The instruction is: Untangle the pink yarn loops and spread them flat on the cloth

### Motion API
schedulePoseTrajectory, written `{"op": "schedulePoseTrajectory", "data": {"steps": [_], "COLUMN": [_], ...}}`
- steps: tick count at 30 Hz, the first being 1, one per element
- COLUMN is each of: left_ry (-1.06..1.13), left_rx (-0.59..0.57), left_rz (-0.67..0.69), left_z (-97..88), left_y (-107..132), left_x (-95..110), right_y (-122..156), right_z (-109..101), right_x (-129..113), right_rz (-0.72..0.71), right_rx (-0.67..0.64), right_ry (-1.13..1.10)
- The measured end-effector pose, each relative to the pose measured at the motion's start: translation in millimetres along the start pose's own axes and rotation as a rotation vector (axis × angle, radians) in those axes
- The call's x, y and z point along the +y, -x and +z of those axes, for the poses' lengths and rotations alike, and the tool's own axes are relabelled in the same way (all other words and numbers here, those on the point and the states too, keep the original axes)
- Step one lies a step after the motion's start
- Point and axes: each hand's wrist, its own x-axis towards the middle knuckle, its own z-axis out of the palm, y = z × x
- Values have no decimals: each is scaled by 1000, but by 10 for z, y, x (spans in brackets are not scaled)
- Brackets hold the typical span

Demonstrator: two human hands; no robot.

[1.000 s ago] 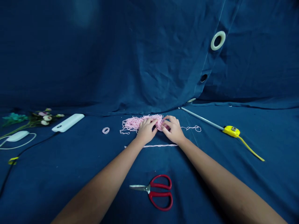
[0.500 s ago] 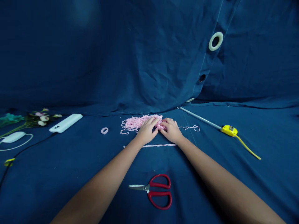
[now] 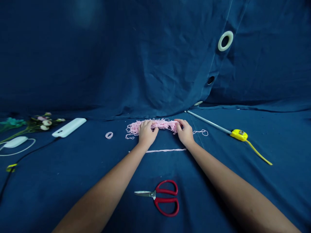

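Note:
A loose heap of pink yarn (image 3: 165,124) lies on the blue cloth near the back. My left hand (image 3: 147,131) is closed around its middle-left part, fingers over the strands. At the heap's right end my right hand (image 3: 184,130) grips the yarn between thumb and fingers. Strands span the gap between both hands. A thin yarn tail (image 3: 201,132) trails out to the right. Nearer me, a straight bundle of pink strands (image 3: 166,150) lies crosswise, its ends partly behind my forearms.
Red-handled scissors (image 3: 166,198) lie in front, between my forearms. A small pink yarn ring (image 3: 109,135) sits left. Farther left are a white power bank (image 3: 69,127), artificial flowers (image 3: 45,123) and cables. A yellow tape measure (image 3: 238,135) and a metal rod (image 3: 209,122) lie right.
My hands have moved apart, the right one shifting right and the left one slightly left. The yarn between them is now spread out wider.

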Motion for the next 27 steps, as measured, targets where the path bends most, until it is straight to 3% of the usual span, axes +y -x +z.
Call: {"op": "schedulePoseTrajectory", "data": {"steps": [4, 8, 13, 17, 23, 27], "left_ry": [26, 94, 76, 29, 110, 94], "left_rx": [-1, -83, -211, -218, 24, 83], "left_rz": [99, 219, 333, 289, 28, -48], "left_z": [-53, -67, -48, -29, -39, -45], "left_y": [32, 35, 36, 26, -38, -43], "left_x": [65, 90, 116, 99, -9, -14], "right_y": [22, 43, 60, 68, 71, 59], "right_z": [30, 62, 25, -11, -12, -2], "right_x": [-36, -60, -135, -187, -141, -107], "right_rz": [-42, -134, -278, -291, -140, -109], "right_rx": [-135, -285, -281, -263, -46, -72], "right_ry": [-7, 178, 256, 257, 378, 395]}}
